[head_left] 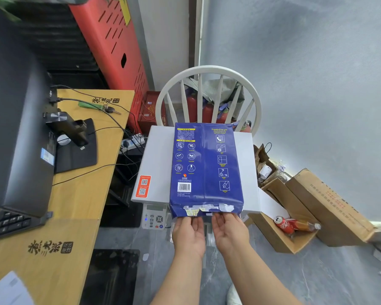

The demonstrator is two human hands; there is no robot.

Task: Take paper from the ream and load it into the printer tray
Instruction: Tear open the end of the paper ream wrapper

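Observation:
A blue-wrapped paper ream (205,166) lies flat on top of the white printer (154,164), its torn, taped end facing me. My left hand (188,233) and my right hand (229,230) are both at that torn end, palms turned inward, fingertips touching the wrapper's lower edge. Whether the fingers grip the wrapper or paper inside is hidden. The printer's control panel (154,217) shows below the lid at the left. A clear plastic tray edge (172,233) peeks out under my left hand.
A wooden desk (79,194) with a monitor, keyboard and cables stands at the left. A white chair (209,95) is behind the printer. Open cardboard boxes (306,212) with a red can and a bottle sit on the floor at the right.

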